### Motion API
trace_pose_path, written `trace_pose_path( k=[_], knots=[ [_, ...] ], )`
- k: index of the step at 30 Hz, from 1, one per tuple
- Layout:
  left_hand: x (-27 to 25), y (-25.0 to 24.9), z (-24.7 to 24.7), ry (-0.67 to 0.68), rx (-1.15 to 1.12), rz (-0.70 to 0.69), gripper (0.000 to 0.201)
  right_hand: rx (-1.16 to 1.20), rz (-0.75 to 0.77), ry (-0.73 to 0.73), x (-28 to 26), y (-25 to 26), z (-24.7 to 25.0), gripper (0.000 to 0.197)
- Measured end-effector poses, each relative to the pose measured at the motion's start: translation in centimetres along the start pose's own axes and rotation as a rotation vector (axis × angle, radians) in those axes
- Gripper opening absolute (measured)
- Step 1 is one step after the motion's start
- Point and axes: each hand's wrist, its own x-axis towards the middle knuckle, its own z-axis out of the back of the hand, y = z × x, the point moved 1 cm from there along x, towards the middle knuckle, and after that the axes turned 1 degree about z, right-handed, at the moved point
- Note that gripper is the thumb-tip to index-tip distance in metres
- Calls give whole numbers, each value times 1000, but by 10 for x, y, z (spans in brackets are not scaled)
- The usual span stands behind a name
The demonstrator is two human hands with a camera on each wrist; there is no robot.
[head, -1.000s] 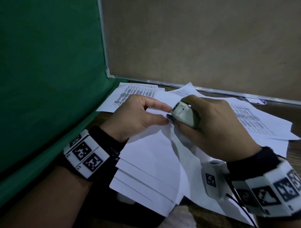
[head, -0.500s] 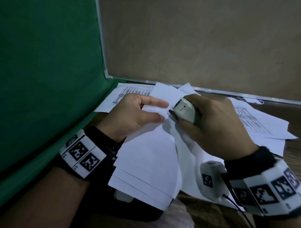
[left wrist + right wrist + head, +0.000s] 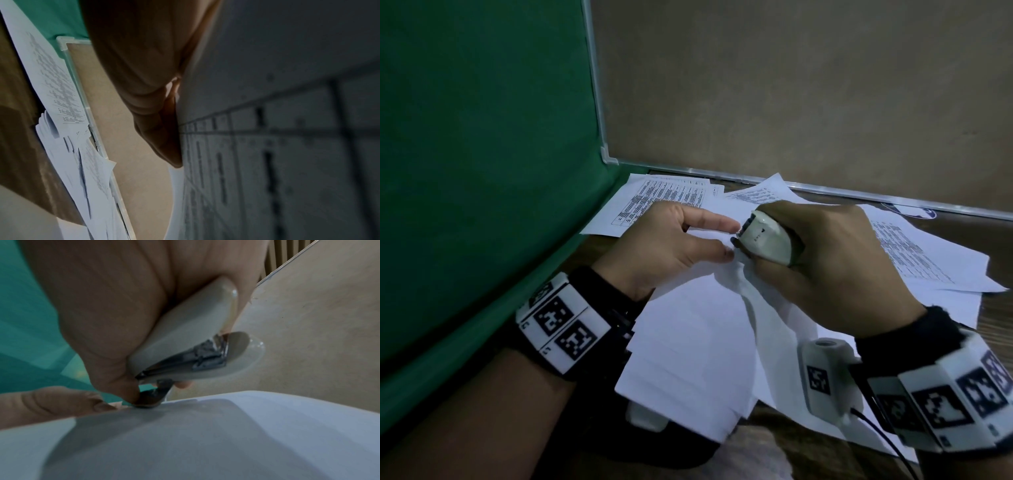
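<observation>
Fig. R hand [image 3: 835, 270] is gripping a small stapler [image 3: 767, 241], nose pointing to 9 o'clock onto the top corner of the paper stack [image 3: 688, 342]. L hand [image 3: 667, 250], at 9 o'clock of the stapler, is pinching that corner; stack is running approx. 12–6.

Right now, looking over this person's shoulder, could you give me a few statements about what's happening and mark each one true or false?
1. The right hand grips a small white stapler. True.
2. The left hand lies idle, away from the papers. False: it holds the paper stack at its corner, right beside the stapler.
3. Printed sheets lie on the table behind the hands. True.
4. The cloth on the left is red. False: it is green.
</observation>
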Motion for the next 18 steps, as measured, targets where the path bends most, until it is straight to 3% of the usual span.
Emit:
trace_pose_path(
  k=[2,6,9,11,12,14,16,18],
  knots=[
    [0,1,0,-11,-35,40,30,58,16,-94,1,5,3,25],
    [-2,-12,4,24,-260,120,21,40,-19,-294,0,0,7,8],
    [-5,-22,13,172,-599,221,48,5,-89,-452,-1,-10,11,13],
    [-5,-22,19,256,-670,210,60,7,-133,-572,-1,-12,16,16],
    [-5,-19,21,260,-576,177,61,19,-151,-620,-2,-13,18,16],
    [0,-8,22,188,-179,18,49,47,-177,-677,-2,-13,22,13],
    [7,-1,25,13,173,-119,27,83,-205,-700,-2,-12,24,17],
    [8,-5,30,-149,277,-290,10,103,-223,-720,-1,-11,25,18]
  ],
)
